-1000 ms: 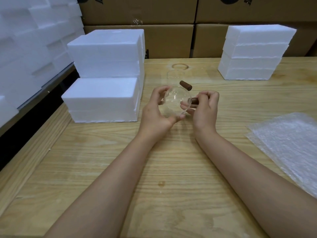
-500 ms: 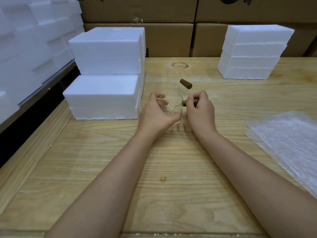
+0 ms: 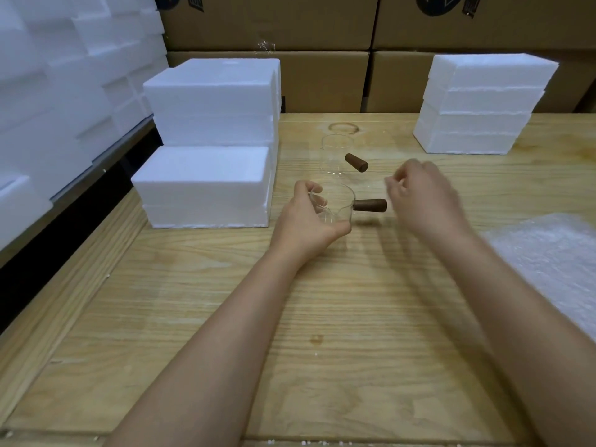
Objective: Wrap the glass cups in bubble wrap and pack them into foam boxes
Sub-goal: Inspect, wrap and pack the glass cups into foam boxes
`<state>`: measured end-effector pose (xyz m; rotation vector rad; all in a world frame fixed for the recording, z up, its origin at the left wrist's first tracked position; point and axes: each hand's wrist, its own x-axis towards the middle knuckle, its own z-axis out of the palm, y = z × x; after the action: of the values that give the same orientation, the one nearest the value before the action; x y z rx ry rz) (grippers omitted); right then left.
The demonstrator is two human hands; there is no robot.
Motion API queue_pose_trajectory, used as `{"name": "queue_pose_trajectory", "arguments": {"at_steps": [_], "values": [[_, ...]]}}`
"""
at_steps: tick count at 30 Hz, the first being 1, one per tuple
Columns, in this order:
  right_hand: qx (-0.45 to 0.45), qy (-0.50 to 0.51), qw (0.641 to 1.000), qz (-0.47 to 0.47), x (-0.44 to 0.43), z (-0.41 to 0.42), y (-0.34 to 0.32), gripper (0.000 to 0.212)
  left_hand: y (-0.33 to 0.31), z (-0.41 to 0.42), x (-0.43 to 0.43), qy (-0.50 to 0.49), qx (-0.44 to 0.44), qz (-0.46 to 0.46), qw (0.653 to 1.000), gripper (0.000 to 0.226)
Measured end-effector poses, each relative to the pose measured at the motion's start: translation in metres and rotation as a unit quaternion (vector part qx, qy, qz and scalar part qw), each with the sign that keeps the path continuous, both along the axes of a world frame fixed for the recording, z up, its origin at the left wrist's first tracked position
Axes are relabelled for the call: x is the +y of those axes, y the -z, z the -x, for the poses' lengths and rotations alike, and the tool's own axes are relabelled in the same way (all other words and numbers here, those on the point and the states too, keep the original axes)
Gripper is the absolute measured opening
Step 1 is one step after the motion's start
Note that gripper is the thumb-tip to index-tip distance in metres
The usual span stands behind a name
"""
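Wooden table (image 3: 225, 350), both forearms come in from 6 o'clock. Bare wood nearest the camera, with a small brown stain between the arms.

Bubble wrap (image 3: 554, 262) lies flat at 3 o'clock by the table's right edge, well apart from both hands.

Left hand (image 3: 306, 221) is at table centre. Fingers and thumb curl round the near glass cup (image 3: 335, 201), which stands upright on the wood. Its brown handle (image 3: 371, 205) points to 3 o'clock, free.

Right hand (image 3: 419, 195) is just beside that handle on the 3 o'clock side, not touching. It's motion-blurred, fingers loosely curled, and nothing is seen in them.

Second glass cup (image 3: 335, 153) stands at 12 o'clock of the held one, close behind and upright, its short brown handle (image 3: 356, 162) toward 4 o'clock. Whether the two cups touch is unclear.

Low foam box stack (image 3: 206, 185) is at 9 o'clock of the cups, near the left hand. A taller foam box stack (image 3: 213, 101) stands behind it at 11 o'clock. Right foam stack (image 3: 480, 104) is at 1 o'clock, well apart.

A foam pile (image 3: 64, 75) sits off the table at 10 o'clock. Cardboard boxes (image 3: 322, 79) form a wall at 12 o'clock.
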<state>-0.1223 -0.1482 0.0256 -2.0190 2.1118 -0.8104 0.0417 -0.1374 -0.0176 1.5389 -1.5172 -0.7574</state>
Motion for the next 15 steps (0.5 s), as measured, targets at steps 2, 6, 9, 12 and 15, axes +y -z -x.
{"name": "queue_pose_trajectory", "arguments": {"at_steps": [2, 6, 9, 12, 15], "values": [[0.125, 0.051, 0.988, -0.079, -0.002, 0.038, -0.024, 0.033, 0.002, -0.002, -0.002, 0.009, -0.004, 0.005, 1.000, 0.063], [0.247, 0.117, 0.929, -0.250, 0.001, 0.103, -0.040, 0.044, 0.003, -0.002, -0.002, 0.030, -0.011, 0.003, 1.000, 0.063], [0.268, 0.097, 0.902, -0.325, 0.007, 0.118, -0.024, 0.039, 0.001, -0.003, -0.001, 0.046, 0.000, 0.002, 0.999, 0.062], [0.309, 0.083, 0.879, -0.353, 0.010, 0.119, -0.005, 0.027, 0.000, -0.004, 0.001, 0.054, 0.006, 0.000, 0.999, 0.062], [0.308, 0.115, 0.883, -0.335, -0.003, 0.131, 0.006, 0.019, -0.001, -0.006, 0.003, 0.064, 0.014, -0.005, 0.998, 0.064]]}}
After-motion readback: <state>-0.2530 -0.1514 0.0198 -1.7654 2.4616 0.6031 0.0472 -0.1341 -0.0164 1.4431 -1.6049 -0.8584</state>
